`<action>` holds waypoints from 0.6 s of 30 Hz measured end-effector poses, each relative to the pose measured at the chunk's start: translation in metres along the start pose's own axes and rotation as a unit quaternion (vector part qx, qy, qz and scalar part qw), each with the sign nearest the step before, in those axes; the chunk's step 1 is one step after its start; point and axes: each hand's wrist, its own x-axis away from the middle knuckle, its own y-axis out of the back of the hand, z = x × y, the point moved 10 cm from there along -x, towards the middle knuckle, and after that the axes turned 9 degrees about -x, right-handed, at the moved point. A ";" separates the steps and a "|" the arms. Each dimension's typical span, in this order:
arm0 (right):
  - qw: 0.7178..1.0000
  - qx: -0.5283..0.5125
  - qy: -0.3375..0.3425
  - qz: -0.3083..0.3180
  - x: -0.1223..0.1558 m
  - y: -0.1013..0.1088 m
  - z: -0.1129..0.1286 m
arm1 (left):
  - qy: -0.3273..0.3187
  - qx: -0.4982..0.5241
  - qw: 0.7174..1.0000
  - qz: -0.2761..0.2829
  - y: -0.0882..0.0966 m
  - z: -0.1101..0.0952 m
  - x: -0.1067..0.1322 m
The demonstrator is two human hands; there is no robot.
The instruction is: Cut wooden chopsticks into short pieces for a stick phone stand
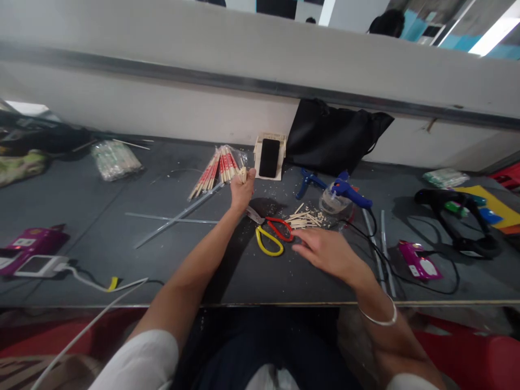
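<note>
1. Both hands, our left hand (241,194) and our right hand (325,250), were apart.
2. Our left hand was closed around pale sticks (242,174) over the far middle of the desk (260,281).
3. Our right hand was loosely open just beside the red-and-yellow-handled scissors (257,218); we could not tell whether they touched.
4. Beyond it, we had loose short sticks (304,220) right of the scissors.
</note>
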 end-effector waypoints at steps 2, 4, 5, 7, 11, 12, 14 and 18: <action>0.999 -0.001 0.026 0.033 -0.022 -0.003 0.017 | -0.002 0.016 1.000 -0.001 -0.003 0.001 -0.003; 0.999 -0.013 0.031 0.039 -0.042 0.003 0.025 | 0.009 0.033 0.999 0.005 -0.007 0.004 -0.004; 0.999 -0.031 0.028 0.030 -0.052 0.008 0.026 | 0.017 0.036 0.999 0.014 -0.011 0.006 -0.004; 0.996 -0.090 0.014 -0.013 -0.073 0.024 0.024 | 0.027 0.029 0.998 0.046 -0.019 0.010 -0.001; 0.974 -0.185 -0.007 -0.130 -0.121 0.049 0.013 | 0.040 0.029 0.994 0.096 -0.029 0.019 0.004; 0.970 -0.196 -0.014 -0.142 -0.133 0.049 0.011 | 0.045 0.038 0.993 0.098 -0.028 0.021 0.004; 0.964 -0.226 -0.019 -0.139 -0.157 0.040 0.010 | 0.051 0.055 0.993 0.092 -0.025 0.024 0.002; 0.955 -0.250 0.019 -0.158 -0.184 0.027 0.020 | 0.054 0.060 0.996 0.042 -0.013 0.025 -0.003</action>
